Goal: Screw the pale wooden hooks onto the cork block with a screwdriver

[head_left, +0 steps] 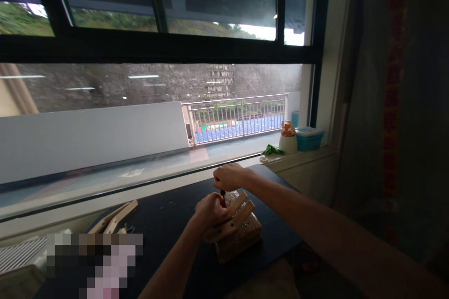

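My right hand (pixel 231 176) is a closed fist at the top of a thin dark tool (pixel 222 192), whose handle is hidden in the fist. Just below and to the left, my left hand (pixel 212 209) is closed around one end of a wooden piece (pixel 242 215). This piece has two pale, parallel bars with holes in them, slanting up to the right. Beneath it is a rough-topped, light brown block (pixel 242 243) on the dark table (pixel 164 229). The tool's tip is hidden behind my left fingers.
More wooden pieces (pixel 117 217) lie at the table's left end, beside a pixelated patch. A ribbed white object (pixel 24 252) is at lower left. On the windowsill stand a teal lidded box (pixel 309 139), a white container (pixel 288 144) and a green cloth (pixel 272 150).
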A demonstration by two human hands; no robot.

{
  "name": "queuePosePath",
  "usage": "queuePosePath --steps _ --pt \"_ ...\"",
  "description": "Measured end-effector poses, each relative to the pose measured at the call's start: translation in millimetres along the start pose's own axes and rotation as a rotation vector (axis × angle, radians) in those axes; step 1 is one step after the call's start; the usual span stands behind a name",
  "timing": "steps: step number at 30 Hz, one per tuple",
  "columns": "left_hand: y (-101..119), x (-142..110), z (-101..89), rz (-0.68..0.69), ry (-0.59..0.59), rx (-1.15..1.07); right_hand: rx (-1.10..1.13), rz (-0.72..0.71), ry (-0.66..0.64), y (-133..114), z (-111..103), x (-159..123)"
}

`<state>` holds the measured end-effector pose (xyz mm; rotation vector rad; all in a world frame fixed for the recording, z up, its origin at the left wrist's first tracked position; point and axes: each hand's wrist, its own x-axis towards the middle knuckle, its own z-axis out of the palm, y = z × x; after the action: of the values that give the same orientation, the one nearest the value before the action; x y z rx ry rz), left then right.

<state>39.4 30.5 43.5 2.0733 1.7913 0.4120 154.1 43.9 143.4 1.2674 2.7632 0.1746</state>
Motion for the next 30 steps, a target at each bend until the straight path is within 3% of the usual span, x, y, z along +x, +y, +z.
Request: queuePosePath --steps 5,10,16,20,25,30 --pt "-1 2 2.5 -0.009 0.066 0.084 0.005 -0.049 -0.021 1 -9 -6" --pt "-6 5 5.2 0.003 0.065 0.108 0.035 -0.087 -0.022 7 -3 -6" --pt "-8 7 6.9 -0.012 0.079 0.114 0.039 -0.008 0.036 0 7 -2" --pt "-5 5 5.9 -0.006 0.095 0.115 0.016 0.04 0.013 -2 0 -3" --pt "-5 6 7.0 0.01 0.091 0.1 0.008 -0.022 -0.003 3 -11 -7" --pt "-8 8 7.3 0.01 0.075 0.078 0.028 -0.05 0.014 11 -1 -5"
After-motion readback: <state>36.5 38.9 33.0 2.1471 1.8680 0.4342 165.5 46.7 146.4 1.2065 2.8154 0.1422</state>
